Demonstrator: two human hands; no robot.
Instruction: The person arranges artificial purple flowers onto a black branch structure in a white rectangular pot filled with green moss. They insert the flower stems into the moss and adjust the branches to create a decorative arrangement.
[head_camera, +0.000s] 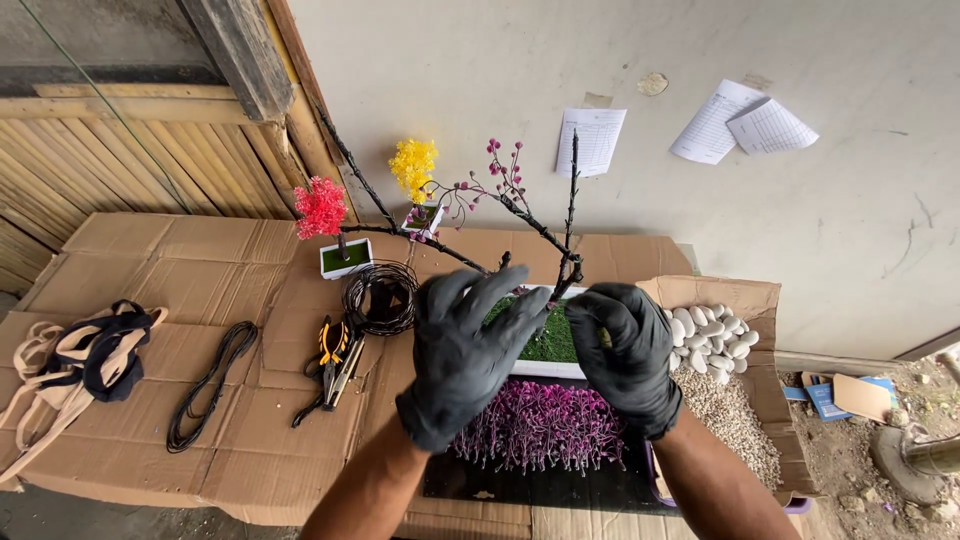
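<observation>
Both my hands wear black gloves and hover over a white rectangular pot (545, 368) lined with green moss. A bare black wire tree (560, 250) rises from that pot, with small purple bead buds on one branch. My left hand (465, 350) has its fingers spread and holds nothing visible. My right hand (630, 350) is curled beside it, fingertips pinched near the trunk base; whether it grips anything is hidden. Below my hands lies a black tray (530, 487) with a heap of purple bead sprigs (540, 430).
Flattened cardboard (170, 260) covers the table. On it sit a red bead tree (325, 215) in a small pot, a yellow one (415, 170), a black wire coil (382, 297), pliers (332, 350), a wire bundle (210, 385) and a cloth bag (80, 365). A box with white pebbles (710, 335) and gravel stands right.
</observation>
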